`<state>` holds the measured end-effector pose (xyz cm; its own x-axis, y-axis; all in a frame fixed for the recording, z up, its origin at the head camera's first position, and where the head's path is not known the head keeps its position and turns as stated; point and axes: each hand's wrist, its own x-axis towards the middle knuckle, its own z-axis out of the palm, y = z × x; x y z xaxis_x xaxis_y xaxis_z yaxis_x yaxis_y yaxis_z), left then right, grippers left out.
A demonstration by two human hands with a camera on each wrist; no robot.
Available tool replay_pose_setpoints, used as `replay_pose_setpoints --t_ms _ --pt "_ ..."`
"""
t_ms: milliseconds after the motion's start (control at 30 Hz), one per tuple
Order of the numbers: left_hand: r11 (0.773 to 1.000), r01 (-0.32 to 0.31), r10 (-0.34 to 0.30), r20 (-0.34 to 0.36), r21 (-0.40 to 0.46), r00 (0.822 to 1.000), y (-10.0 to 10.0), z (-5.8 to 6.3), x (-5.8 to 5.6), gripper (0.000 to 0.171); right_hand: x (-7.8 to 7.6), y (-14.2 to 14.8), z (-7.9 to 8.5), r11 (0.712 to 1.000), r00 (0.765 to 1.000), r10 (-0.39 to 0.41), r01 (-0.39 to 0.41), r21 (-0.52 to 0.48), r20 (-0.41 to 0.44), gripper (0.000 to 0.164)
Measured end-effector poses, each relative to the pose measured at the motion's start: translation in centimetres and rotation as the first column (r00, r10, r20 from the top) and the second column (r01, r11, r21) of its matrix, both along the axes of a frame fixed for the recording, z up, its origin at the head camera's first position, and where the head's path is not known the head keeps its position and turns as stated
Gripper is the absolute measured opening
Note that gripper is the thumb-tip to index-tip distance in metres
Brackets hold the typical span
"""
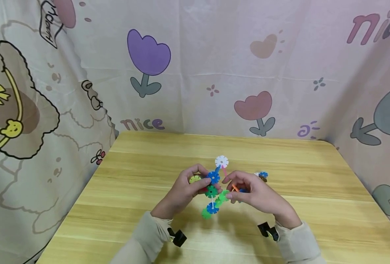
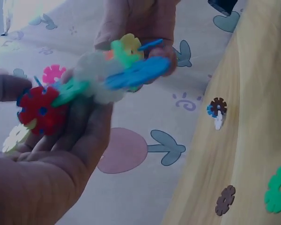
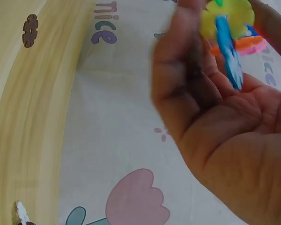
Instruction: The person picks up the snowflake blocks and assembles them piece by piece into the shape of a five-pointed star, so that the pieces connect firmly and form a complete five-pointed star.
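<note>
My left hand (image 1: 188,185) holds a joined chain of colourful notched snowflake discs above the table, its thumb on a blue disc (image 1: 213,177). A white disc (image 1: 221,161) sticks up at the top; a dark green disc (image 1: 211,191) and light green discs (image 1: 224,195) sit lower. Fingers of my right hand (image 1: 256,192) curl around the chain's right side, near an orange disc (image 1: 235,188). In the left wrist view, a red disc (image 2: 43,110) lies by the left fingers. A yellow disc (image 3: 241,16) and a blue one (image 3: 229,54) show beside the right palm. Some joints are blurred or covered.
On the wooden table (image 1: 155,154), a small cluster of brown, blue and white discs (image 2: 218,107) lies behind the right hand. A loose brown disc (image 2: 225,200) and a green disc (image 2: 278,190) also lie there. Printed cloth (image 1: 195,102) hangs along the table's back and sides.
</note>
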<state>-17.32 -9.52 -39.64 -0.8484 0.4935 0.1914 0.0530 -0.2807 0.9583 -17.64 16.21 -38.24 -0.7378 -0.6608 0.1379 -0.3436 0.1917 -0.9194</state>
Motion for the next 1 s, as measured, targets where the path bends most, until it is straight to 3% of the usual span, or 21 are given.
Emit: replay_pose_setpoints --t_ms 167,300,433,600,700,767,900,1000 --pt "0.997 0.078 -0.079 0.036 0.009 0.996 -0.4 -0.2 -0.3 0.024 0.1 -0.1 0.0 1.0 1.0 -0.03 0.03 0.001 0.002 0.022" --pt "0.996 0.09 -0.09 0.029 -0.025 0.996 -0.5 -0.3 -0.5 0.036 0.2 -0.3 0.0 0.997 0.998 -0.069 0.069 0.02 0.0 0.021" --pt "0.992 0.004 -0.008 -0.031 -0.123 0.999 -0.3 -0.3 -0.7 0.035 0.1 -0.5 -0.1 0.998 0.998 -0.067 0.067 0.017 0.001 0.02" --pt "0.957 -0.118 0.101 -0.078 -0.266 0.992 -0.7 0.2 -0.7 0.027 -0.7 0.0 -0.5 0.997 0.997 -0.073 0.073 0.002 0.018 0.022" --pt "0.944 -0.146 0.122 -0.097 -0.297 0.988 -1.2 0.5 -0.7 0.026 -1.6 0.3 -1.4 0.994 0.993 -0.109 0.109 0.018 0.034 0.03" --pt "0.947 -0.144 0.116 -0.112 -0.288 0.987 -1.5 0.5 -0.8 0.024 -2.3 0.0 -2.3 0.988 0.99 -0.139 0.137 0.075 0.026 0.029" --pt "0.959 -0.122 0.09 -0.133 -0.254 0.987 -2.0 0.6 -0.8 0.021 -3.6 -1.3 -4.1 0.946 0.984 -0.13 0.16 0.283 -0.121 0.008" --pt "0.961 -0.121 0.086 -0.144 -0.25 0.986 -2.1 0.7 -0.8 0.021 -4.2 -2.6 -4.7 0.902 0.974 -0.065 0.15 0.405 -0.215 0.019"
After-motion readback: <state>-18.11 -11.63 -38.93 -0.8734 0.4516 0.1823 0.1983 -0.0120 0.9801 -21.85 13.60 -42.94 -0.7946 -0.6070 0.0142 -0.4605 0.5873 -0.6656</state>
